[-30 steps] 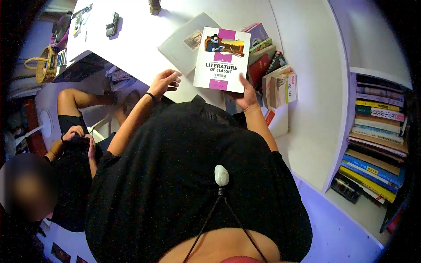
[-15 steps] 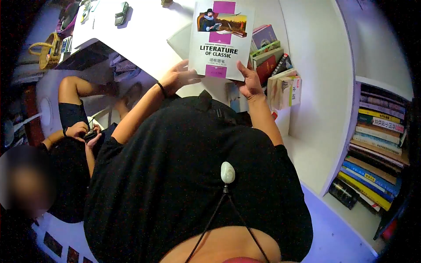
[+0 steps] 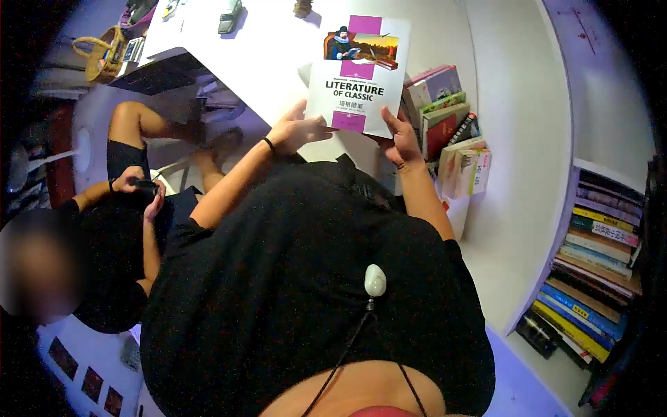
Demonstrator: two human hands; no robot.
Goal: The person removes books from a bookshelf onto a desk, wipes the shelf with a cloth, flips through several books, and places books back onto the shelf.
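head view, going left to right, first shows another person (image 3: 111,257) with both hands close around a small dark thing (image 3: 144,184). it is too small for me to name. above them is a basket (image 3: 102,66), beside a big white table (image 3: 257,69). a little car-shaped thing (image 3: 230,17) sits on the table.

next comes my left hand (image 3: 295,131), by the low left corner of the white and purple book (image 3: 354,90). its fingers are loose and a bit spread, not pinching. i cannot tell if they touch the book. i think this hand is near so it can help hold the book steady.

the book is up in front of me, over the table's near edge, between my two hands. its front faces me and the words are the right way up, i guess so they are easy to read.

my right hand (image 3: 404,142) pinches the low right corner. the thumb lies on the front and the other fingers go behind, where i cannot see them well. i think that squeeze holds the book up. most of the book is past my fingertips, so the top may tip.

further right are more books (image 3: 445,125), leaning close together, and then a shelf (image 3: 556,240) with books in piles.
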